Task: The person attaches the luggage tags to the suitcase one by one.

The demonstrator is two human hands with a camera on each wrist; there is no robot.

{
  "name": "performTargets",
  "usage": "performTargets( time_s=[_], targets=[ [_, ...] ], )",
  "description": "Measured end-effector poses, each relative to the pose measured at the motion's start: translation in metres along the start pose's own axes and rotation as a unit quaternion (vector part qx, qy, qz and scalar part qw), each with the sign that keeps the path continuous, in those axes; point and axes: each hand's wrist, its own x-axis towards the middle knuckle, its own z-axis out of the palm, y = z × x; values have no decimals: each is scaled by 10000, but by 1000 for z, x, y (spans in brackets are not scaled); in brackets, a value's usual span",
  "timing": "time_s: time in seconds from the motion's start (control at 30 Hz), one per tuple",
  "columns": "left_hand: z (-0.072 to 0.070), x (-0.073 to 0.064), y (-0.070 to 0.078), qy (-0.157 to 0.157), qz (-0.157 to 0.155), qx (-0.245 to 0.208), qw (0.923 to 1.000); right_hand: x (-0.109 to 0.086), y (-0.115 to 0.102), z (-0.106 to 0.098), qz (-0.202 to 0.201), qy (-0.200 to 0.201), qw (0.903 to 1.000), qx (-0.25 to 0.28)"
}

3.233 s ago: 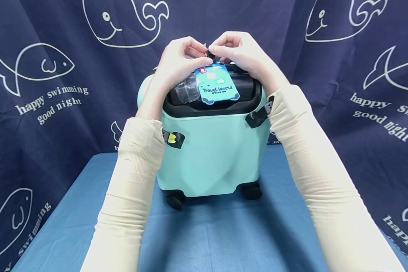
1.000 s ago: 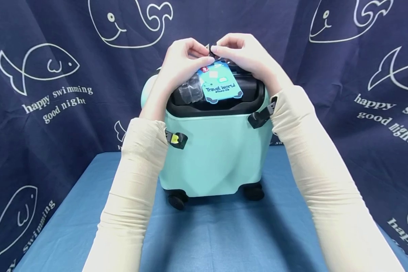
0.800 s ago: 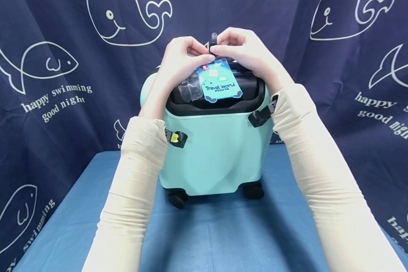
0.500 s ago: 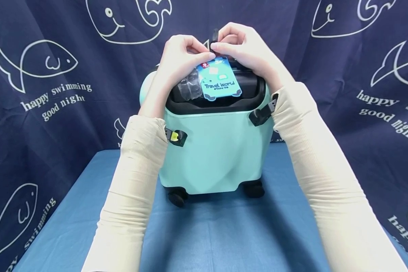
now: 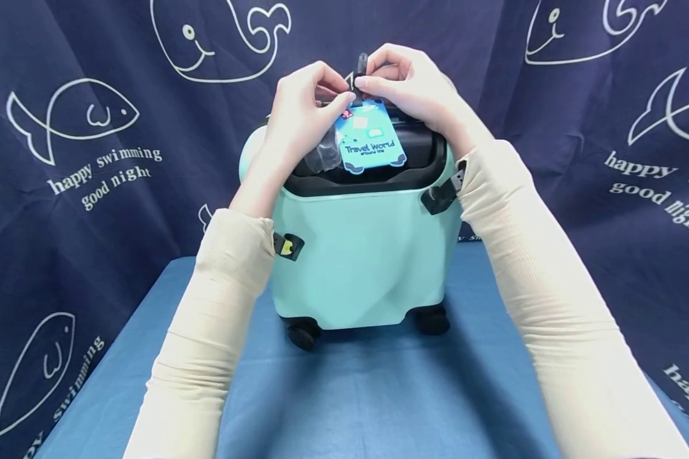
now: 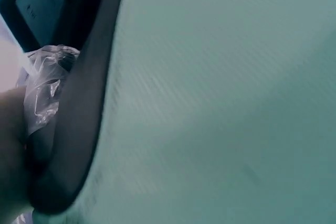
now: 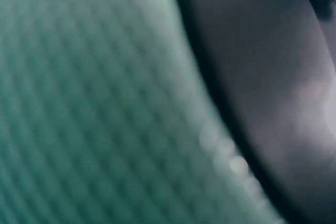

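A blue luggage tag (image 5: 372, 135) lettered "Travel World" hangs at the top of a mint-green suitcase (image 5: 362, 261). Its black strap (image 5: 362, 62) stands up between my hands, the end poking above the fingertips. With thumb and fingers, my right hand (image 5: 407, 80) pinches this strap from the right. On the other side my left hand (image 5: 307, 105) pinches the strap low down, near the tag's top edge. Fingers hide the strap's middle and where it meets the suitcase handle. In the left wrist view the tag (image 6: 41, 6) is dark; the right wrist view shows only blurred suitcase shell (image 7: 94, 108).
Crumpled clear plastic wrap (image 5: 324, 156) lies on the suitcase's black top panel (image 5: 362, 185), left of the tag. Black wheels (image 5: 433, 320) stand on a blue-covered table (image 5: 344, 395). A navy curtain (image 5: 166, 146) with white fish drawings hangs behind and at both sides.
The strap's end has come up into view above my fingers, and my right hand has risen slightly. My left wrist has shifted a little down and left; the tag stays nearly in place.
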Motion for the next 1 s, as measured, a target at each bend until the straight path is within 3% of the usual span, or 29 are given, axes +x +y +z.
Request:
performTargets(
  time_s=[0.07,0.13,0.23,0.3,0.37,0.43,0.53,0.63,0.73,0.9,1.0],
  targets=[
    [-1,-6,0,170,681,164,9974,0,-1,1,-10,-5,10000,-12],
    [-1,-14,0,355,1430,105,9890,1,0,2,-42,-15,10000,29],
    [-3,-30,2,259,2012,-135,9791,2,3,2,-36,1,10000,10],
    [-4,-43,3,-67,2010,-21,9796,3,7,2,46,52,9999,-121],
    [-4,-53,5,-450,1887,373,9803,4,10,1,113,131,9994,-285],
    [-2,-58,4,-614,2000,786,9747,6,12,0,153,233,9987,-429],
    [2,-60,1,-409,2325,953,9671,8,13,0,62,349,9984,-451],
    [6,-61,-3,-30,2570,703,9638,10,12,2,-160,401,9979,-491],
    [7,-63,-5,208,2605,386,9645,11,11,4,-284,426,9969,-590],
    [7,-66,-6,485,2688,-98,9619,13,8,5,-133,482,9961,-731],
    [6,-65,-6,652,2865,-208,9556,15,5,6,29,528,9958,-747]
  ],
)
